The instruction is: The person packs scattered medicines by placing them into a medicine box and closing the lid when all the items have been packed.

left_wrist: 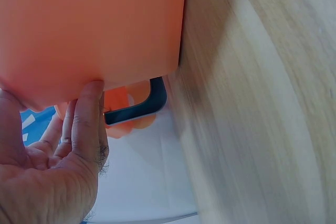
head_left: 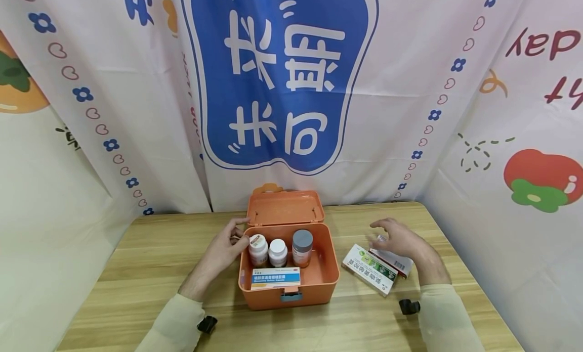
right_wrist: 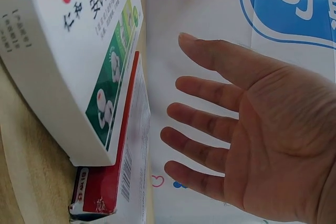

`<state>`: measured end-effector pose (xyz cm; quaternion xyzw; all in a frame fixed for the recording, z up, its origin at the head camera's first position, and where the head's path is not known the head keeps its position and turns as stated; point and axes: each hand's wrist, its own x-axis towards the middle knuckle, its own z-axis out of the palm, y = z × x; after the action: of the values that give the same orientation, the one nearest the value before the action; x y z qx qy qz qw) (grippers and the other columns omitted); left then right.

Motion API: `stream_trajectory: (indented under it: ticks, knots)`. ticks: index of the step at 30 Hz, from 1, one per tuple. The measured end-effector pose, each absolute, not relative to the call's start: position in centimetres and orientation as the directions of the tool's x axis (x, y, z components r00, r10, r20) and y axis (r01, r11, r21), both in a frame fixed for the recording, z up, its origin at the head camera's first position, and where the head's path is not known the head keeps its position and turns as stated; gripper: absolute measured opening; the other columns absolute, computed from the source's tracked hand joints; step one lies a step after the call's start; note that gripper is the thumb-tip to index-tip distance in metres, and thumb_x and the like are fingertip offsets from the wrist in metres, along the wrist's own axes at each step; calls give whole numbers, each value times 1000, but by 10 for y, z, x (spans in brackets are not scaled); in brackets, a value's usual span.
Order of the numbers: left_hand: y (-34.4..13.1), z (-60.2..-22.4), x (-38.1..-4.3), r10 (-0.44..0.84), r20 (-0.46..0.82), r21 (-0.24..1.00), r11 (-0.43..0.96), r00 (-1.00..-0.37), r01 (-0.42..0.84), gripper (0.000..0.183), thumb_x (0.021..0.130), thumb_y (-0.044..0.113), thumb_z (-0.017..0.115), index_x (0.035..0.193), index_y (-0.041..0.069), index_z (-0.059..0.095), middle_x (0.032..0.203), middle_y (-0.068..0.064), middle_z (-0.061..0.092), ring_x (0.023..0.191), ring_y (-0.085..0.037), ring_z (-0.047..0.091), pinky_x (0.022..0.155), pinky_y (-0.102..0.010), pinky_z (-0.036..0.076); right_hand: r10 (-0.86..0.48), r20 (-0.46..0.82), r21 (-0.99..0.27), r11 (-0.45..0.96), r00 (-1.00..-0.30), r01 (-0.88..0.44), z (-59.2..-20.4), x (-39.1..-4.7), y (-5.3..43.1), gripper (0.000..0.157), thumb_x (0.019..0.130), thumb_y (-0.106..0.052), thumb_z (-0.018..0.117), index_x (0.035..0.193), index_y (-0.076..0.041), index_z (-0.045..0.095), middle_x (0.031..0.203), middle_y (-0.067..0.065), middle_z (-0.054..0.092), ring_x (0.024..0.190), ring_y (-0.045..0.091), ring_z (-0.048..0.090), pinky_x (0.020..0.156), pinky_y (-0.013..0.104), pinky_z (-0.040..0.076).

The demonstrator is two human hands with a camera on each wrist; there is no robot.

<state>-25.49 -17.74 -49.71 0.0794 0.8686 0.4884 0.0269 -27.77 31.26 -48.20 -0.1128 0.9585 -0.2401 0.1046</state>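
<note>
My left hand (head_left: 224, 247) rests against the left side of an orange lidded box (head_left: 334, 268), its fingertips at the outer wall and back corner, as the left wrist view also shows. Inside stand two white bottles (head_left: 278, 253) and a grey-capped bottle (head_left: 302, 248). A white, blue and orange medicine box (head_left: 276, 278) lies at the front of them. My right hand (head_left: 403, 240) hovers with spread fingers over two medicine boxes on the table. One is white and green (head_left: 370, 269); the white and red one (right_wrist: 100, 190) lies partly under it. Nothing is in the right palm.
The box's lid (head_left: 286, 208) stands open toward the back curtain (head_left: 387, 139). A blue-grey latch (head_left: 291, 296) sits on its front, and a dark handle (left_wrist: 139, 108) shows behind it. Wood-grain table (head_left: 150, 271) extends on both sides, with printed cloth walls around it.
</note>
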Motion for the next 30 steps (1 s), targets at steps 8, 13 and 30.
stream_trajectory:
  ticks: [8,13,30]
  knots:
    - [-178,-497,-255,167,33,855,505,-985,114,53,103,14,61,154,17,48,111,-16,69,90,-17,68,72,-25,54,-263,-209,-473,870,-942,-138,-485,-275,316,67,89,-35,83,146,-7,59,157,30,45,145,54,45,115,70,41]
    - [-178,-496,-253,171,42,858,498,-984,123,53,103,14,61,154,16,49,110,-16,69,89,-15,67,72,-24,53,-270,-214,-458,877,-939,-148,-487,-275,317,64,87,-29,85,143,-6,62,154,30,48,141,53,49,113,68,44]
    - [-178,-495,-253,173,44,861,494,-984,125,52,103,14,61,153,16,49,110,-17,70,90,-18,68,72,-24,53,-241,-250,-429,896,-938,-116,-492,-276,317,50,89,-24,84,134,-9,67,150,30,52,137,48,53,113,65,44]
